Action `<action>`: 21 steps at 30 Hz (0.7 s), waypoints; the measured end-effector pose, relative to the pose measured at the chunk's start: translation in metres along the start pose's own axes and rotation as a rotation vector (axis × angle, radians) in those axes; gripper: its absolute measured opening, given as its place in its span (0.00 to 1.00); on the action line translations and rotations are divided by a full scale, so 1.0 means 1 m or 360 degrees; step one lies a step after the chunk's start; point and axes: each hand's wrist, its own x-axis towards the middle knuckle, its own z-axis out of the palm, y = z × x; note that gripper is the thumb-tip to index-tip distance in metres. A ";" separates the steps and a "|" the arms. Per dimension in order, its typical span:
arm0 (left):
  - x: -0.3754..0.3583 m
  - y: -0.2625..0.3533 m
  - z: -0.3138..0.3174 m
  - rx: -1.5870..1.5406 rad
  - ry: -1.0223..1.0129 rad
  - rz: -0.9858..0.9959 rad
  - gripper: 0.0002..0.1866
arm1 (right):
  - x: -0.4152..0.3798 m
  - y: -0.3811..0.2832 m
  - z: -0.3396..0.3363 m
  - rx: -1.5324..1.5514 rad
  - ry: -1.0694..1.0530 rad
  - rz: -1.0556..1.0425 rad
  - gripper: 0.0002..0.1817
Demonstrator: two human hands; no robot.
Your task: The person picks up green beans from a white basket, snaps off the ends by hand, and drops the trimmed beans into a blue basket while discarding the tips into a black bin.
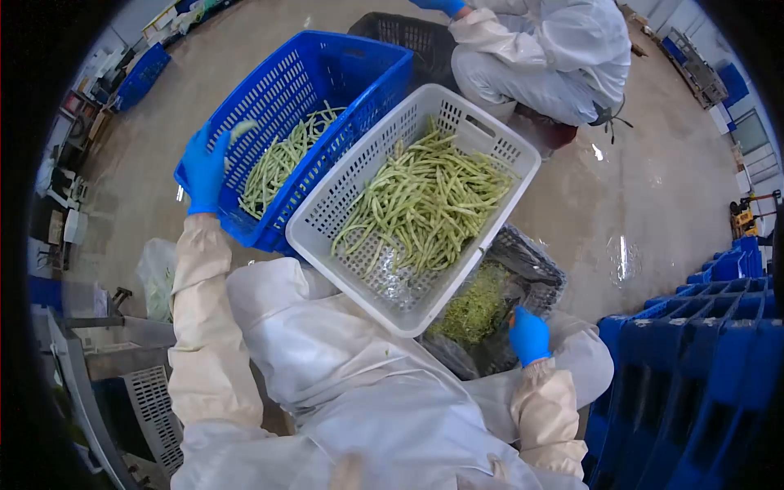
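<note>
At the left of the frame, the person's left hand point(204, 171), in a blue glove, is gripping the rim of a blue crate point(343, 61) holding some green beans point(282, 159). In the centre, a white basket point(327, 237) of beans is lying diagonally, its long axis running from lower left to upper right, between both hands. At lower right, the right hand point(529, 336) is resting, fingers curled, on a dark crate point(539, 265) of trimmings; whether it is holding anything cannot be told.
</note>
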 end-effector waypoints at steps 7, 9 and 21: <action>-0.170 0.068 0.194 -0.0037 -0.2472 0.0464 0.16 | 0.018 -0.018 -0.009 -0.0101 -0.0314 0.0036 0.09; -0.244 0.048 0.249 0.0233 -0.2797 0.0601 0.22 | 0.024 -0.021 -0.008 -0.0037 -0.0378 -0.0069 0.10; -0.369 0.023 0.313 0.0474 -0.2330 -0.0675 0.14 | 0.036 -0.032 -0.010 0.0183 -0.0515 -0.0081 0.10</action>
